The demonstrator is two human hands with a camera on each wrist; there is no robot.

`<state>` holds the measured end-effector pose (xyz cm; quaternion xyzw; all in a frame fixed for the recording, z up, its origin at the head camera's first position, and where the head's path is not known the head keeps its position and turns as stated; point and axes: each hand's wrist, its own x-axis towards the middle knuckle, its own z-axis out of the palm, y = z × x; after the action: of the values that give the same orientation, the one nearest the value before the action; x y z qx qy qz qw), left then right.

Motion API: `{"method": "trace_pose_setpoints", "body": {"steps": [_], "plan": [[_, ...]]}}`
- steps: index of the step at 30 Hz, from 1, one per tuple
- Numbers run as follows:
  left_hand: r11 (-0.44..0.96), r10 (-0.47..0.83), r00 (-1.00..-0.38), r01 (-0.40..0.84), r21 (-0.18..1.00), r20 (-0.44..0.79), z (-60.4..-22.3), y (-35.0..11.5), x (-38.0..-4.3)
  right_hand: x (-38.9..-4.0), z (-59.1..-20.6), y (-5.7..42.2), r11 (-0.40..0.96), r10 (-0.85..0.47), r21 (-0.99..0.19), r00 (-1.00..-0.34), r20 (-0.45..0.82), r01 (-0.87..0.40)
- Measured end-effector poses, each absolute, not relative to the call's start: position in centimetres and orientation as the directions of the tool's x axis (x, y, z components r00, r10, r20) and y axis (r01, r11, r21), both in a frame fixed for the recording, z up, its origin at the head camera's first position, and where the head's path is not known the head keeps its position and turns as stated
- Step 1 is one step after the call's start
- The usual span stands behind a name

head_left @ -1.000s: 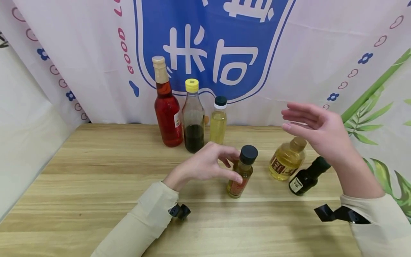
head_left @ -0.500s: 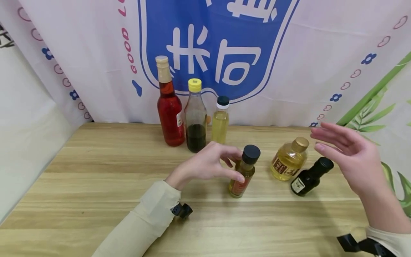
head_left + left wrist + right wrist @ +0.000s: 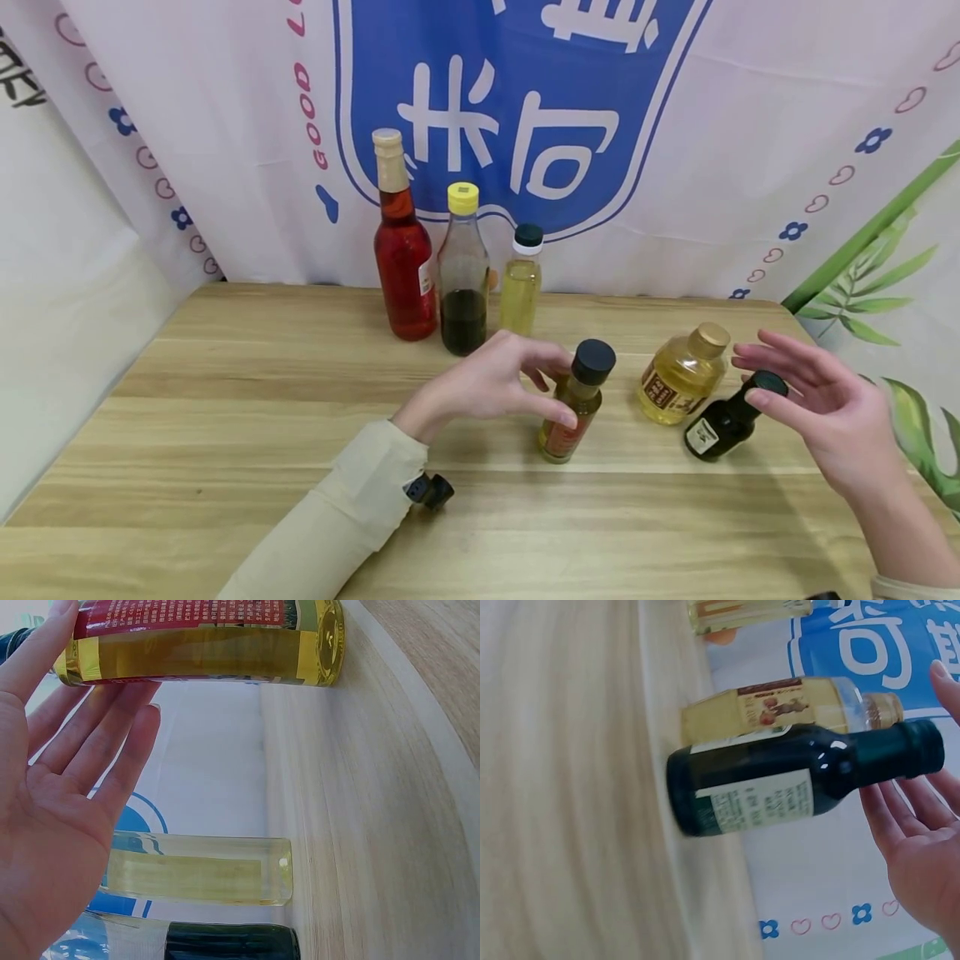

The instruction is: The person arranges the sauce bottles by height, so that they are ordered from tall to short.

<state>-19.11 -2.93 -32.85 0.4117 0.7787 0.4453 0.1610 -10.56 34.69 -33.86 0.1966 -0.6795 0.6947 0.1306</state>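
My left hand (image 3: 497, 385) grips a small bottle (image 3: 564, 437) of yellow-green oil with a black cap and red label, which stands on the table. In the left wrist view my thumb lies on its near side and my fingers (image 3: 112, 742) reach behind it. To the right stands a dark bottle (image 3: 718, 429) with a pale label and dark cap. My right hand (image 3: 840, 408) is around the top of that dark bottle, fingers spread and slightly bent. The right wrist view has the dark bottle's neck (image 3: 881, 755) between thumb and fingers, with a gap at the thumb.
Left of the dark bottle stands a squat bottle (image 3: 678, 379) of golden oil. Behind my left hand are a tall red bottle (image 3: 405, 267), a yellow-capped bottle (image 3: 463, 292) and a slim pale-oil bottle (image 3: 520, 292). A printed curtain (image 3: 712, 208) hangs along the table's (image 3: 262, 400) back edge.
My right hand swung right past the golden oil bottle, then came down and inward to the dark bottle's neck. My left hand stays at the red-labelled bottle. The head view shifted slightly.
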Motion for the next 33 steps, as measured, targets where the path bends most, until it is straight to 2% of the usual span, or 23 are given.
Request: {"method": "trace_pose_setpoints", "body": {"steps": [6, 12, 23, 33], "plan": [[0.266, 0.785, -0.61, 0.493, 0.828, 0.111, -32.8, -2.9, -19.1, -10.5, -34.8, 35.1, 0.011, -0.074, -0.91, -0.908, 0.412, -0.414], [0.268, 0.786, -0.609, 0.495, 0.827, 0.11, -32.9, -2.7, -19.2, -10.6, -35.9, 35.9, -0.047, -0.099, -0.9, -0.894, 0.437, -0.434], [0.269, 0.78, -0.614, 0.499, 0.824, 0.117, -32.9, -2.9, -19.2, -10.6, -36.7, 36.5, -0.053, -0.109, -0.918, -0.912, 0.396, -0.392], [0.265, 0.782, -0.612, 0.494, 0.828, 0.115, -32.9, -2.9, -19.2, -10.5, -37.5, 36.8, 0.035, -0.114, -0.959, -0.954, 0.277, -0.283]]}}
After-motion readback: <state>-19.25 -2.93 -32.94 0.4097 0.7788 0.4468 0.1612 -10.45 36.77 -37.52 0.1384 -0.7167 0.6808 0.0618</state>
